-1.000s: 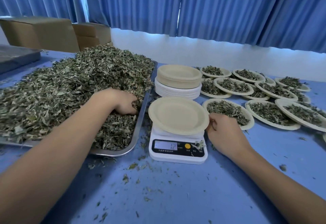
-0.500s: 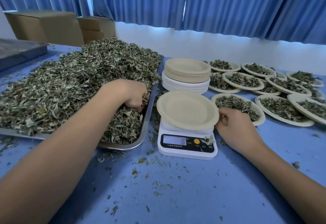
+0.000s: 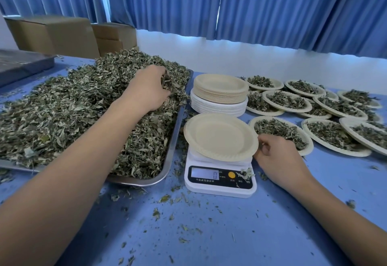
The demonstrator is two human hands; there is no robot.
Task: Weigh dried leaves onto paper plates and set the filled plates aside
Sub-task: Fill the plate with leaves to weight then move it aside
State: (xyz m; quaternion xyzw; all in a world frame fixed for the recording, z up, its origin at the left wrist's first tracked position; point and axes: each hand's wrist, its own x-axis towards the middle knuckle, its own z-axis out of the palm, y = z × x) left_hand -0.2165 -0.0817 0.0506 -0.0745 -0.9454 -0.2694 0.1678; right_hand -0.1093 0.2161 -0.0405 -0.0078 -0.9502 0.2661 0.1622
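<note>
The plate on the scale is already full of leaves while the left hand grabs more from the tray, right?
No. The head view shows the plate on the scale empty. The left hand does grip dried leaves in the tray.

The display [image 3: 204, 174] on the scale [image 3: 219, 189] reads 0; small print illegible

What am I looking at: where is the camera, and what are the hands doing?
No machine: these are a person's bare hands, filmed by a head-worn camera looking down at a blue table. The left hand grips dried leaves heaped in a metal tray. The right hand sits at the rim of an empty paper plate on a digital scale reading 0; whether it pinches the rim is unclear. Behind stands a stack of unused plates; filled plates lie to the right.
</note>
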